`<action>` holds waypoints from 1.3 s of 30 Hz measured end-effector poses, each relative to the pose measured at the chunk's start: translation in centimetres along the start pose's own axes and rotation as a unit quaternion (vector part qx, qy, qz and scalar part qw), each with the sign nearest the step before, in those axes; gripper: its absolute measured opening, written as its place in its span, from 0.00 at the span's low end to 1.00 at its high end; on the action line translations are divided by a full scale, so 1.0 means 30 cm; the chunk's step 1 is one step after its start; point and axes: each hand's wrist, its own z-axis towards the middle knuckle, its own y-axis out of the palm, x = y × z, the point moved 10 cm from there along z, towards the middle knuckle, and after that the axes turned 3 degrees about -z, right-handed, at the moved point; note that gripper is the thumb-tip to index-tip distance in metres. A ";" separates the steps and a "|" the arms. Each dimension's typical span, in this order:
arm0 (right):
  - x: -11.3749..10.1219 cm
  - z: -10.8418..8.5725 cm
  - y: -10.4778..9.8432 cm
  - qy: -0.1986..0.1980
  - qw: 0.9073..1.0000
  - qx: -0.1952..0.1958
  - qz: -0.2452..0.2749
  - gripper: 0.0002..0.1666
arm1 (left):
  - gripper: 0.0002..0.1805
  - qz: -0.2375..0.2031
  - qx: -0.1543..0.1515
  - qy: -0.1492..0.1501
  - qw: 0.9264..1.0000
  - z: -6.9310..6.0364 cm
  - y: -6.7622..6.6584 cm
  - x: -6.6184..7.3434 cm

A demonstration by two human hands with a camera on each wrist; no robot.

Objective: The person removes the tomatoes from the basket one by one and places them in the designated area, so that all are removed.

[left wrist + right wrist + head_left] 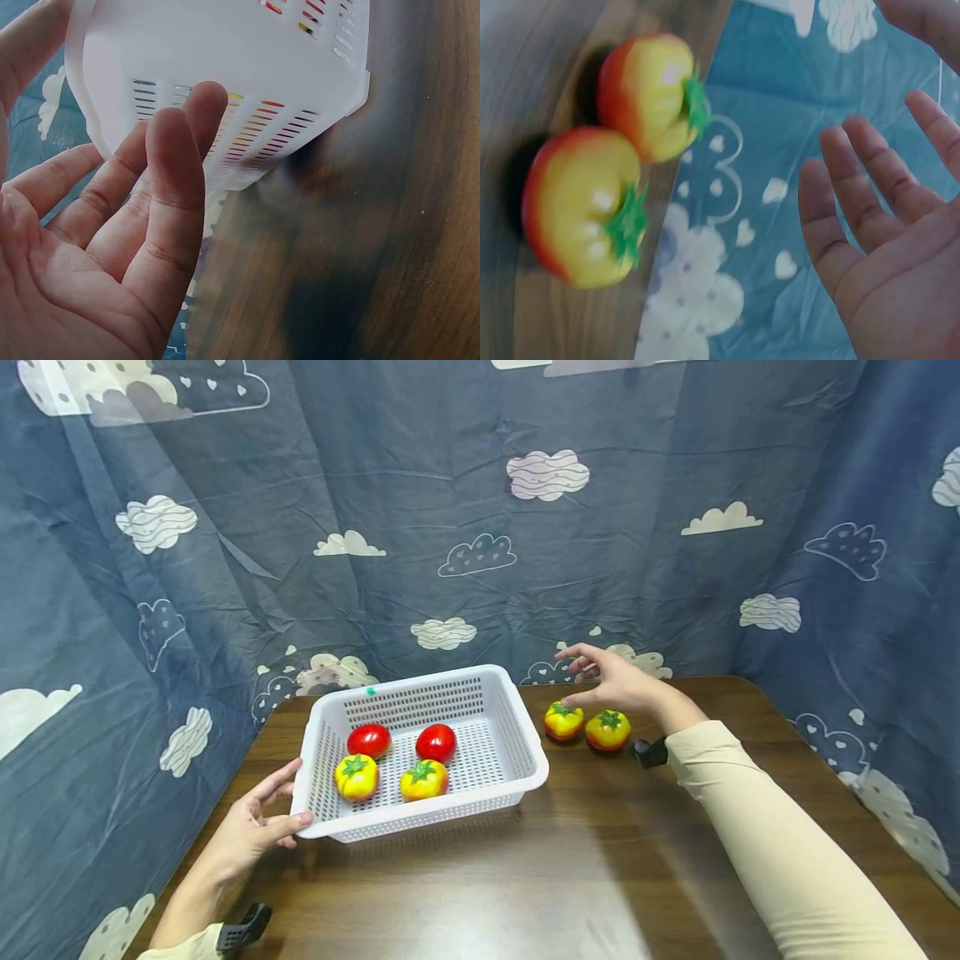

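Observation:
A white perforated plastic basket (420, 814) sits at the left of the table, turned at a slant. Inside it are two red round fruits (437, 743) and two yellow-red toy tomatoes (357, 777) with green leaf tops. My left hand (251, 827) holds the basket's left end, thumb at the near corner of the rim; in the left wrist view several fingers (174, 187) curve beside its perforated wall. My right hand (611, 681) hovers with spread fingers by two more toy tomatoes, a left one (563, 722) and a right one (608, 731), holding neither.
The brown wooden table (480, 885) ends at the back against a blue curtain (420, 527) with cloud prints. The basket's right end stands a short way left of the two loose toy tomatoes. A dark strap device (649, 752) is on the right wrist.

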 end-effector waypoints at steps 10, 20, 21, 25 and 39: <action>-0.116 0.062 0.118 -0.024 0.998 -0.037 0.042 0.42 | 0.46 -0.001 0.005 -0.004 1.000 -0.010 -0.017 0.004; -0.238 0.095 0.213 -0.058 0.995 -0.079 0.033 0.41 | 0.46 -0.018 -0.002 0.002 1.000 0.006 0.011 0.002; -0.249 0.100 0.229 -0.060 0.994 -0.084 0.033 0.41 | 0.46 -0.019 -0.002 0.004 1.000 0.005 0.010 0.003; -0.276 0.114 0.282 -0.055 0.993 -0.102 0.035 0.42 | 0.46 -0.027 -0.004 0.006 1.000 0.006 0.011 0.010; -0.311 0.141 0.432 -0.057 0.985 -0.154 0.043 0.42 | 0.45 -0.032 -0.006 0.000 0.999 -0.006 0.007 -0.002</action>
